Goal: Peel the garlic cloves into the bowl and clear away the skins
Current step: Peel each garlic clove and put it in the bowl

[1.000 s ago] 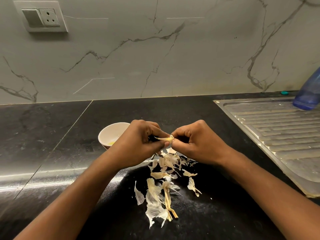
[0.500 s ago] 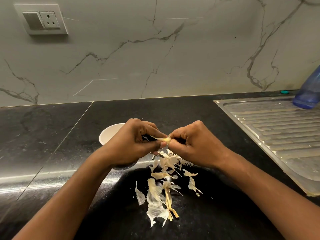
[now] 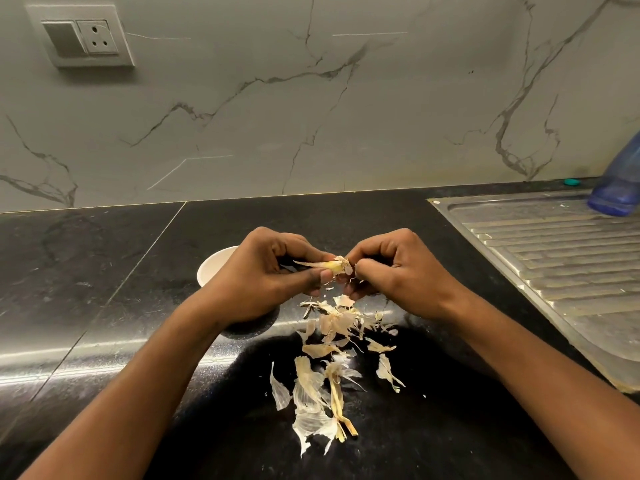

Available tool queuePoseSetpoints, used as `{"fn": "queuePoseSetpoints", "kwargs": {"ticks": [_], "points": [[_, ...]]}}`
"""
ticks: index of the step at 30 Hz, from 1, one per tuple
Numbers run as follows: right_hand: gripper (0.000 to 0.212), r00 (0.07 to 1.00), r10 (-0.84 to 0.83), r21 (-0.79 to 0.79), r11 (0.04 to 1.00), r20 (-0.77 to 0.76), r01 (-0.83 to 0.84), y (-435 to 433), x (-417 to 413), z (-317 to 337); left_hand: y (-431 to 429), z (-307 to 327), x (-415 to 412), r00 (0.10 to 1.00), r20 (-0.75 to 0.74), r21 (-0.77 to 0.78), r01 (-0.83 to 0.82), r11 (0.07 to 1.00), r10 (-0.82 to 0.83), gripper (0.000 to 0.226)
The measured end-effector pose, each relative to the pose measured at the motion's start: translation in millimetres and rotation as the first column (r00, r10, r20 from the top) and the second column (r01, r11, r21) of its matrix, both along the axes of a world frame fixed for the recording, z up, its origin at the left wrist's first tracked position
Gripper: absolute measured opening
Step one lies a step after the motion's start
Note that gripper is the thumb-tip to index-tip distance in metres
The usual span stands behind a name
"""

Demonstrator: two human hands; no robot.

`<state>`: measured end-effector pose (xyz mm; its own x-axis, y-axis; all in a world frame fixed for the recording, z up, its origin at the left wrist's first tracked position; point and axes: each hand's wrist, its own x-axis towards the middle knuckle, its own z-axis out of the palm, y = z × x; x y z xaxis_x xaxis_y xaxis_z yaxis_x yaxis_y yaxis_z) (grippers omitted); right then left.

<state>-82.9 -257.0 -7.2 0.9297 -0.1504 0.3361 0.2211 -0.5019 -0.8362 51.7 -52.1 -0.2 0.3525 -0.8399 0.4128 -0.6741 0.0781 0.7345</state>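
While the garlic clove [image 3: 329, 265] is being pinched by the left hand [image 3: 263, 275] and right hand [image 3: 391, 271], close together above the loose skins [image 3: 332, 341], peeling is being carried out; release into the bowl [image 3: 214, 268] beside the left hand is probably being called for next.

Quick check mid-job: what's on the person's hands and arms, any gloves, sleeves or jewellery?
Nothing worn that shows. The left hand and right hand are bare: no gloves, no rings. The left forearm and right forearm are bare down to the frame's lower edge, with no sleeve, watch or band in view.
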Motion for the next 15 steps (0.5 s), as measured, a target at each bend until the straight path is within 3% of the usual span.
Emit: {"fn": "queuePoseSetpoints", "kwargs": {"ticks": [4, 15], "points": [[0.025, 0.997, 0.065, 0.134, 0.989, -0.033, -0.060, -1.6, -1.0, 2.8, 1.6, 1.6, 2.2, 1.000, 0.015, -0.006, -0.008, 1.000, 0.008, 0.026], [0.019, 0.998, 0.057, 0.138, 0.989, -0.020, -0.054, -7.1, -2.5, 5.7, -0.5, 0.0, 1.0, 0.998, 0.049, 0.024, -0.035, 0.999, 0.033, 0.022]]}}
